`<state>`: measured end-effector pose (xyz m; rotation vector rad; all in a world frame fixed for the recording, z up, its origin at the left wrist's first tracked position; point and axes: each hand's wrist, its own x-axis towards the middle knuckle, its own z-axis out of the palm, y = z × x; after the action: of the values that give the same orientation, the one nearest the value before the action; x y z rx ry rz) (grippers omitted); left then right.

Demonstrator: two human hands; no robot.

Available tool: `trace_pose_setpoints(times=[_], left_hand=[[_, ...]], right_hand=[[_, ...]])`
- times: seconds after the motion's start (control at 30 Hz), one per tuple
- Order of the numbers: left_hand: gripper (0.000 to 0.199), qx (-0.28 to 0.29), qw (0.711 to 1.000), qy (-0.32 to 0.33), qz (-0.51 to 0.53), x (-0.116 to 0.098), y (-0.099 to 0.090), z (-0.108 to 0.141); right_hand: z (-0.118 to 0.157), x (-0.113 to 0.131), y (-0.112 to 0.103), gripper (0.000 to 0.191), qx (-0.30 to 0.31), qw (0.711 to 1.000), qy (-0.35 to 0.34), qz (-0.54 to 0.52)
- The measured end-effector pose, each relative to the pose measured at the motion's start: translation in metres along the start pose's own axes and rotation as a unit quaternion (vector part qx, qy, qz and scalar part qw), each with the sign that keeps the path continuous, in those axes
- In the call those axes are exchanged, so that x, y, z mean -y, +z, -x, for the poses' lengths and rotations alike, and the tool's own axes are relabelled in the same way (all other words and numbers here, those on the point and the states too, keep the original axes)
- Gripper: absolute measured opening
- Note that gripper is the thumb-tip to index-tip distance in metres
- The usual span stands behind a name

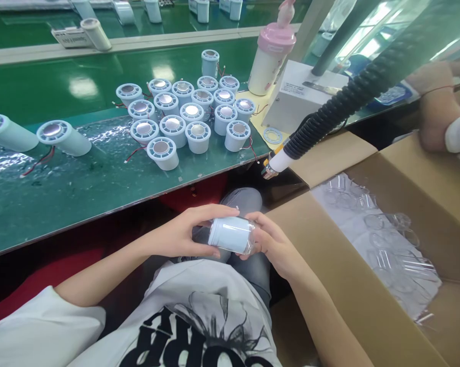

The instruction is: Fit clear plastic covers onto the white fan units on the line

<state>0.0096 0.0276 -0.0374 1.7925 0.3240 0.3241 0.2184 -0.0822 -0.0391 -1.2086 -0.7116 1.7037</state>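
A light blue cylinder [232, 234] with a clear plastic cup around it lies sideways above my lap, between both hands. My left hand [193, 232] grips its left end, thumb and fingers on opposite sides. My right hand [270, 237] has its fingers wrapped round the clear right end. On the green bench ahead stand several light blue cylinders [172, 127] with silver discs on top, some with thin red and black wires. Two more blue cylinders [67, 137] lie tilted at the left.
An open cardboard box [340, 275] with clear plastic cups [386, 255] is at the right. A black corrugated hose [329, 117] slants above it. A pink-lidded bottle [270, 61] and a white device [298, 97] stand behind. Another person's arm [439, 107] shows at upper right.
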Motion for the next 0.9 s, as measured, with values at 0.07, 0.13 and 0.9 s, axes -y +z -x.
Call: trace_pose_setpoints(times=[0.07, 0.13, 0.9], left_hand=[[0.073, 0.002, 1.0, 0.002, -0.004, -0.0002, -0.0006, -0.0001], [0.074, 0.0, 1.0, 0.01, -0.015, -0.0006, -0.0013, -0.0005], [0.074, -0.013, 0.998, 0.049, 0.026, 0.0023, -0.0003, -0.0036]], right_hand=[[-0.0008, -0.0014, 0.0007, 0.044, -0.003, 1.0, 0.018, -0.002], [-0.0018, -0.0022, 0.0018, 0.047, -0.005, 0.999, 0.034, -0.011], [-0.0076, -0.005, 0.0081, 0.066, 0.056, 0.967, 0.204, -0.144]])
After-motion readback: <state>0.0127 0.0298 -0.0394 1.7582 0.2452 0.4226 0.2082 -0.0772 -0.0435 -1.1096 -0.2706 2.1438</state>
